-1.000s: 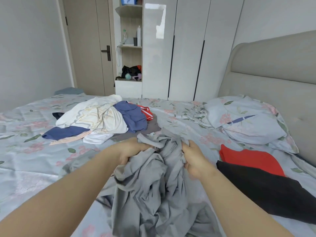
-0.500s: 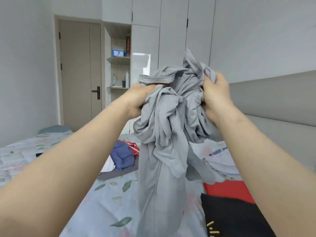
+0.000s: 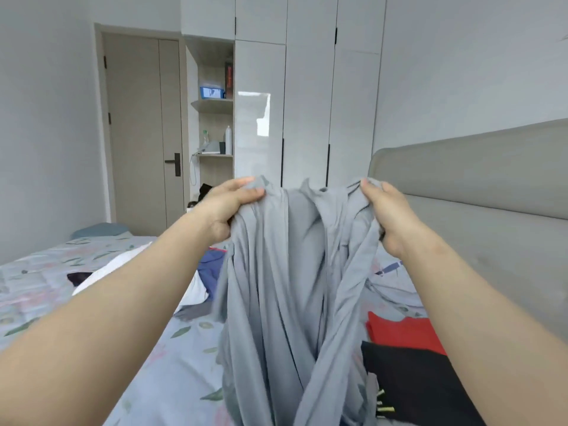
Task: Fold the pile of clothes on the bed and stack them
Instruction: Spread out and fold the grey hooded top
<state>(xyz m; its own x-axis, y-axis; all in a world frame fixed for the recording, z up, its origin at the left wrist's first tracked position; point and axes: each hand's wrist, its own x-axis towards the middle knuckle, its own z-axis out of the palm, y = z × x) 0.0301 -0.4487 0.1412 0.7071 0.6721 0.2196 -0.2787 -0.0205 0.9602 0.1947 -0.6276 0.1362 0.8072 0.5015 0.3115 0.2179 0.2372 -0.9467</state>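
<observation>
A grey garment (image 3: 285, 287) hangs in the air in front of me, bunched in long folds down to the bottom of the view. My left hand (image 3: 229, 207) grips its upper left edge, and my right hand (image 3: 388, 216) grips its upper right edge. Behind my left arm lies the pile of clothes (image 3: 199, 272), white, blue and dark pieces, mostly hidden. At the right a red garment (image 3: 399, 330) and a black garment (image 3: 415, 382) lie flat on the bed (image 3: 46, 290).
The floral bedsheet stretches left and below. A padded grey headboard (image 3: 476, 186) stands at the right. White wardrobes (image 3: 307, 103), an open shelf niche (image 3: 213, 124) and a door (image 3: 141, 127) are at the far wall.
Both hands lifted the grey garment off the bed, then moved apart and lower, spreading its top edge from a tight bunch. The view tilted up.
</observation>
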